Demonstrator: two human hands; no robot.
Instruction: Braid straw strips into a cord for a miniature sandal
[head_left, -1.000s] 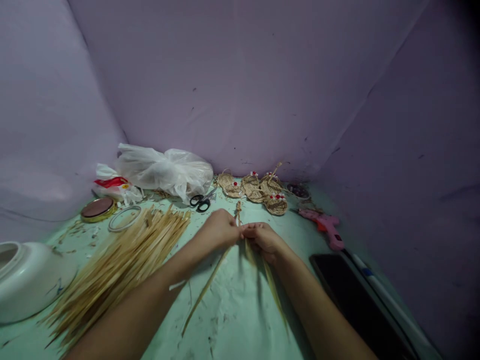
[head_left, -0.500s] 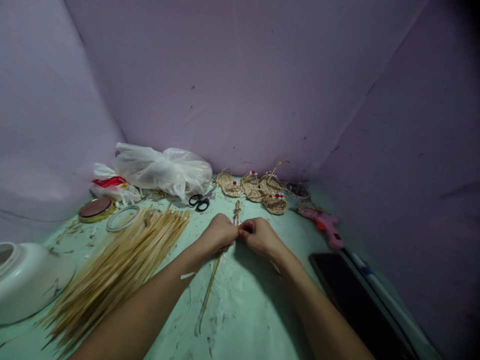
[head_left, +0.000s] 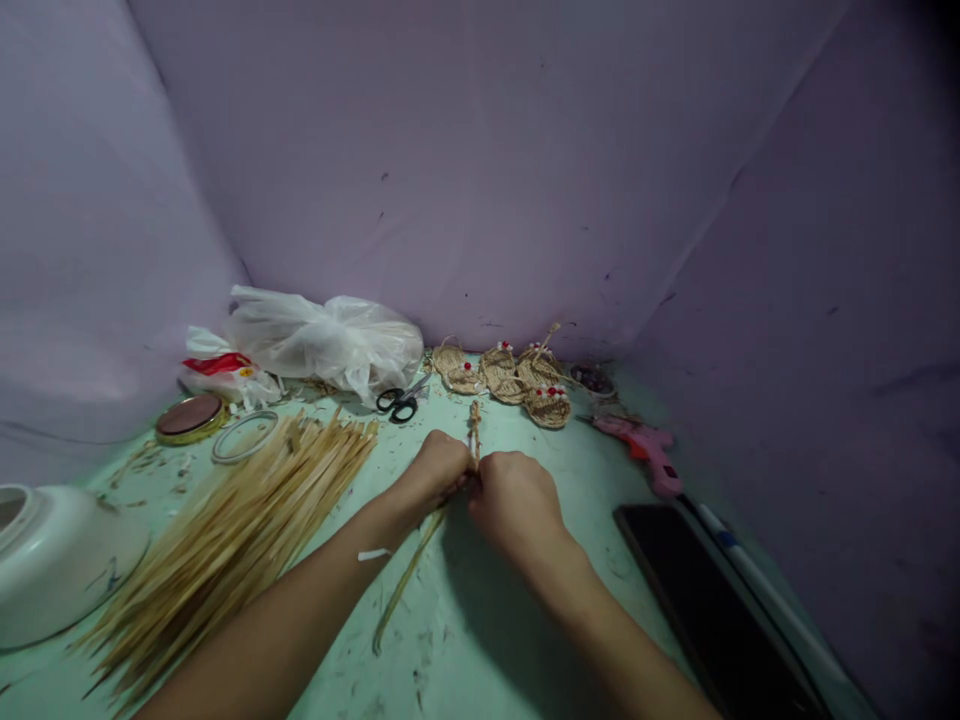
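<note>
A short braid of dried straw (head_left: 475, 430) stands out above my knuckles, pointing toward the back of the table. My left hand (head_left: 442, 465) is closed around its lower end. Pressed against it, my right hand (head_left: 519, 495) is also closed on the braid, its fingertips mostly hidden. One loose straw strand (head_left: 409, 575) trails from below my left hand onto the table. Beyond the hands lie several small woven straw slippers (head_left: 499, 375) with red and white beads. Black-handled scissors (head_left: 401, 403) lie open to their left.
Left: a straw bundle (head_left: 247, 540), white jar (head_left: 64, 565), round tin (head_left: 189, 418), ring (head_left: 245, 437) and plastic bags (head_left: 330, 340). Right: a pink glue gun (head_left: 649, 450), a dark phone-like slab (head_left: 712, 610) and a white pen-like stick (head_left: 772, 590). Purple walls (head_left: 465, 180) enclose the green table (head_left: 480, 640).
My right hand has turned over and closed into a fist beside my left, its back now showing. The trailing strand's lower end has swung left. My left hand stays nearly in place.
</note>
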